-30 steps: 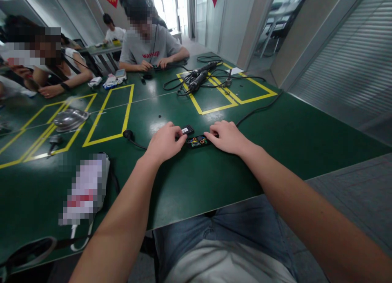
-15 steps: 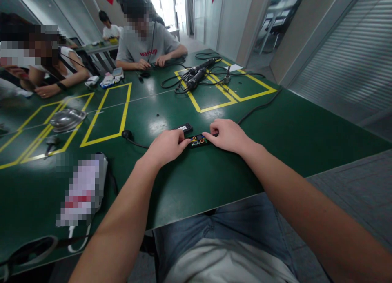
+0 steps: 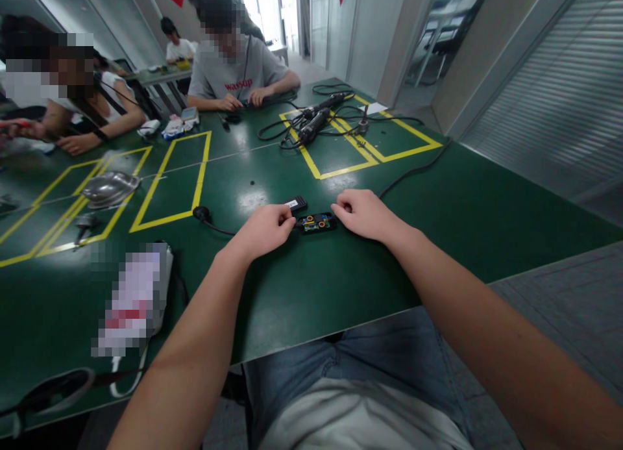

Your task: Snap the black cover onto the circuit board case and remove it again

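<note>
An open black adapter case (image 3: 317,230) lies on the green table, its green circuit board (image 3: 311,226) showing with copper-coloured ring coils. My left hand (image 3: 265,230) is closed at the case's left end, thumb and fingers pinched round the black cable (image 3: 221,231) that runs left to a plug (image 3: 201,214). At the right end, my right hand (image 3: 363,213) is curled with thumb and forefinger close together around the other black cord (image 3: 413,171), though the grip is partly hidden. Just behind the case lies a black cover (image 3: 296,203) with a white label.
Yellow tape rectangles (image 3: 168,180) mark the table. Electric screwdrivers (image 3: 314,125) with looped cords lie at the back. To the left are a shiny metal part (image 3: 109,189) and a white pouch-like item (image 3: 134,300). Co-workers (image 3: 243,67) sit across the table.
Both hands have drawn slightly outward from the case, so more of its ends and the board shows. My thumbs have come off its edges.
</note>
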A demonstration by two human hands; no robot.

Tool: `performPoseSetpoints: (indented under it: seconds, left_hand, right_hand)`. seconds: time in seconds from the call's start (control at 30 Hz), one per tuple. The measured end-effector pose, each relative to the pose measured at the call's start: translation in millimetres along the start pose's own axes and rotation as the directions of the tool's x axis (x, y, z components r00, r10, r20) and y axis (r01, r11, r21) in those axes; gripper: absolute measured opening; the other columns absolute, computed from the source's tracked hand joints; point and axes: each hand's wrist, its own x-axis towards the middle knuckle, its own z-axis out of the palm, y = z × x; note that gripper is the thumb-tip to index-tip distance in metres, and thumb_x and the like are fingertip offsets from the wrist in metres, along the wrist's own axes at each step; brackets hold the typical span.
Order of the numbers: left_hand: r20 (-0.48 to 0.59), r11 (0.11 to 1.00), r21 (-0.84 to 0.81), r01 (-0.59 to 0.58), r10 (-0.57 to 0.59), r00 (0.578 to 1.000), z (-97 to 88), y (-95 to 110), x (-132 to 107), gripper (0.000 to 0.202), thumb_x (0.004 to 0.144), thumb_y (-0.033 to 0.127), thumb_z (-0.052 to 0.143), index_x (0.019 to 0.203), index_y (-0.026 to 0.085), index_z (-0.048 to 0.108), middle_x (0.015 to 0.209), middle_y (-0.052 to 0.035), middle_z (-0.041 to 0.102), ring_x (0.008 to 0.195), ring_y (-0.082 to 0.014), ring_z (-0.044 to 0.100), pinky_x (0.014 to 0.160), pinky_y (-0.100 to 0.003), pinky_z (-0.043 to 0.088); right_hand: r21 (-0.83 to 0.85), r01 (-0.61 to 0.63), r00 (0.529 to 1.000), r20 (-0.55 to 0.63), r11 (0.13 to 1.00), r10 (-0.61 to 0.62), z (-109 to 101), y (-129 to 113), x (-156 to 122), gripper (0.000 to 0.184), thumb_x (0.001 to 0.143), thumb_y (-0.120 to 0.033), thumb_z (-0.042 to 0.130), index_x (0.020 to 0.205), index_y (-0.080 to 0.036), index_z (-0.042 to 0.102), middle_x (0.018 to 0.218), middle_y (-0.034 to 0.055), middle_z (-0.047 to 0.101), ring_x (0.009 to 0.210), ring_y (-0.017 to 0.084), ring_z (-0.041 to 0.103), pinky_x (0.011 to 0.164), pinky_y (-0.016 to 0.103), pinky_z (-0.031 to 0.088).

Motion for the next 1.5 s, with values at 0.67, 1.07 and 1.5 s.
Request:
performPoseSetpoints:
  seconds: [0.67,1.07,1.5]
  left_hand:
    - [-0.229,1.0,-0.026,0.012,-0.017,0.973,20.8,-19.1,10.7,0.043,0.1,0.024,0.07,0.143,0.022,0.073,0.15,-0.0138,0.074,0.14,-0.0336,0.067,0.126,-0.051,0.049]
    - [-0.124,0.967,-0.096,-0.235,0.223,0.967,17.0,0.2,2.1,0.038,0.097,0.027,0.077,0.135,0.024,0.082,0.134,-0.0088,0.084,0.123,-0.0297,0.075,0.114,-0.047,0.056]
    - [-0.047,0.973,-0.008,-0.233,0.232,0.972,15.6,3.1,4.2,0.042,0.099,0.027,0.079,0.141,0.025,0.08,0.128,-0.0092,0.083,0.119,-0.0298,0.074,0.113,-0.046,0.055]
  right_hand:
    - [-0.045,-0.059,0.998,0.029,0.997,0.06,3.1,-3.3,2.1,0.026,0.101,-0.029,0.059,0.076,-0.024,0.06,0.082,0.0064,0.07,0.079,0.024,0.059,0.076,0.038,0.038]
    - [0.015,-0.089,0.996,-0.021,0.996,0.089,3.8,-3.6,3.6,0.039,0.113,-0.041,0.047,0.083,-0.024,0.065,0.087,0.0076,0.075,0.081,0.025,0.062,0.076,0.037,0.037]
    - [-0.028,-0.156,0.987,-0.038,0.987,0.155,8.7,-9.7,5.3,0.036,0.104,-0.048,0.062,0.078,-0.023,0.069,0.082,0.0049,0.075,0.082,0.024,0.063,0.085,0.04,0.035]
